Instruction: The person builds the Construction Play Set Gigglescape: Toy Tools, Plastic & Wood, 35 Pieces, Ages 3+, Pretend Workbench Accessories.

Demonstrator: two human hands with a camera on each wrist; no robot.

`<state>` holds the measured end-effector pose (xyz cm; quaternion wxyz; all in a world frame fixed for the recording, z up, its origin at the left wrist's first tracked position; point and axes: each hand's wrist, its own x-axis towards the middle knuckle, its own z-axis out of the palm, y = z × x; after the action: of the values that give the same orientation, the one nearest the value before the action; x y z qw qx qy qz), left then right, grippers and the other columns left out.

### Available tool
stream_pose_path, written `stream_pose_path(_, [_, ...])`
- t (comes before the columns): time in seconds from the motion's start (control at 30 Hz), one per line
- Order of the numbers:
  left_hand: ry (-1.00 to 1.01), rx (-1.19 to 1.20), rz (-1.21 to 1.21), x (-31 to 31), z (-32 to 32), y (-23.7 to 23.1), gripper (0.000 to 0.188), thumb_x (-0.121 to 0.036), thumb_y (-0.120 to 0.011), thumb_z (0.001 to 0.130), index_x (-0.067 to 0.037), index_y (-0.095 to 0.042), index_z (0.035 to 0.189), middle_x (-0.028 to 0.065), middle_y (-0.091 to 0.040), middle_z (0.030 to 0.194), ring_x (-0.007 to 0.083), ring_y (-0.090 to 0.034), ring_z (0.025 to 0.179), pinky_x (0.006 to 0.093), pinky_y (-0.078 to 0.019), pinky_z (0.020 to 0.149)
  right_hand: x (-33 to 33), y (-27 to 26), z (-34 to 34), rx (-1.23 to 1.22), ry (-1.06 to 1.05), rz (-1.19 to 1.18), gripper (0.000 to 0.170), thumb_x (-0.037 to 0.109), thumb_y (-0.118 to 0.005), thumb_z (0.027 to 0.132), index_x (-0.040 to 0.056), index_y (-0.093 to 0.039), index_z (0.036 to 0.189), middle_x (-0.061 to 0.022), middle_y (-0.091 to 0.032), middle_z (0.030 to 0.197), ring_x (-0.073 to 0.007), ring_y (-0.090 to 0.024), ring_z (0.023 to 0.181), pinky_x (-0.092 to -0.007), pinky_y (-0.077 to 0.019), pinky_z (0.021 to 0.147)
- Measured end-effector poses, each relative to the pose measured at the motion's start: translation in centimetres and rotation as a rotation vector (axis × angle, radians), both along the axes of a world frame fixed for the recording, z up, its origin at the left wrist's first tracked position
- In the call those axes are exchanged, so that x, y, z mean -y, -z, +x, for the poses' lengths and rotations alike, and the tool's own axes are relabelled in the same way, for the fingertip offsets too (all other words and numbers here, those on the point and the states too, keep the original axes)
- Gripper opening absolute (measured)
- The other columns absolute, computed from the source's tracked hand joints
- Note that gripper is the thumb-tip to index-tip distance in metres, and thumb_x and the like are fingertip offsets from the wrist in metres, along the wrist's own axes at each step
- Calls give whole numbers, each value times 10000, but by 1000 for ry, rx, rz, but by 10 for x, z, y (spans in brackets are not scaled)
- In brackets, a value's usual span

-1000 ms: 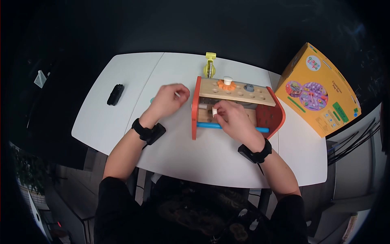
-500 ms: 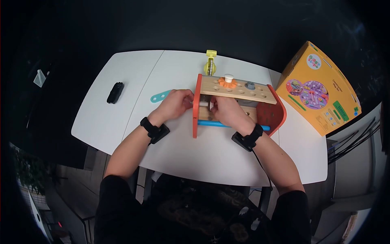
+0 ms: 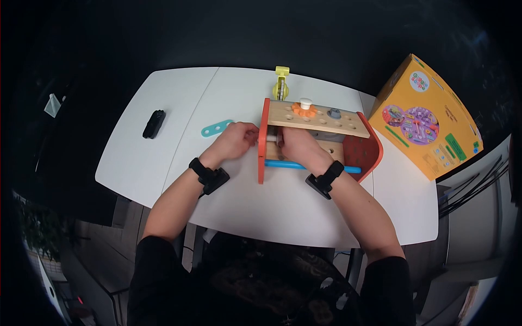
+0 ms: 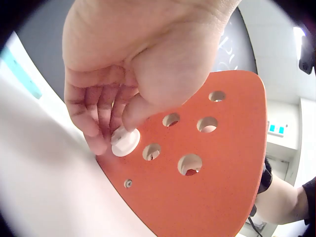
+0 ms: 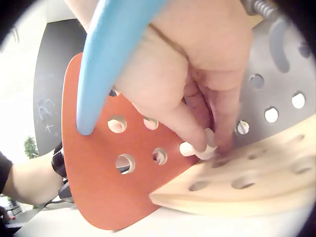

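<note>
An orange-red-sided toy workbench (image 3: 321,125) stands on the table. My left hand (image 3: 234,142) is at the outer face of its left panel (image 4: 222,163), where thumb and fingers pinch the round head of a white bolt (image 4: 126,143). The bolt's shank (image 3: 271,138) sticks through to the inside. My right hand (image 3: 305,148) reaches between the wooden top board and the blue bar (image 3: 288,165). Its thumb and fingers pinch a white nut (image 5: 210,143) at the bolt's inner end, partly hidden by the fingertips.
A teal strip with holes (image 3: 215,129) lies left of the workbench. An orange gear with a white knob (image 3: 304,108) and a grey piece (image 3: 334,113) sit on top. Behind is a yellow-green tool (image 3: 281,87); a black object (image 3: 154,124) lies left, a yellow box (image 3: 429,119) stands right.
My left hand has moved right and down to the panel, uncovering the teal strip. The right hand has carried the white nut left onto the bolt's end.
</note>
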<state>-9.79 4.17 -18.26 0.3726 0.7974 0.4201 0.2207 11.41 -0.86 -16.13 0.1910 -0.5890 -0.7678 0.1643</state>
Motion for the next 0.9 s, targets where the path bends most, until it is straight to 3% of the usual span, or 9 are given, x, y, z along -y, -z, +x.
stream_pose_path(0.67, [2, 21, -3, 2, 0, -2, 246, -25, -517, 958, 70, -679, 1117, 158, -740, 875, 244, -708, 803, 348, -555, 788, -1, 0, -2, -14, 22, -38, 185, -52, -637, 800, -43, -624, 984, -248, -681, 964, -432, -656, 954, -472, -531, 804])
stream_pose_path(0.9, [12, 3, 21, 2, 0, -3, 242, -32, -526, 969, 66, -680, 1127, 152, -740, 873, 242, -706, 804, 348, -552, 793, -6, 8, 0, 17, 19, -51, 238, -4, -636, 848, -33, -650, 1084, -248, -692, 1005, -420, -658, 974, -458, -532, 833])
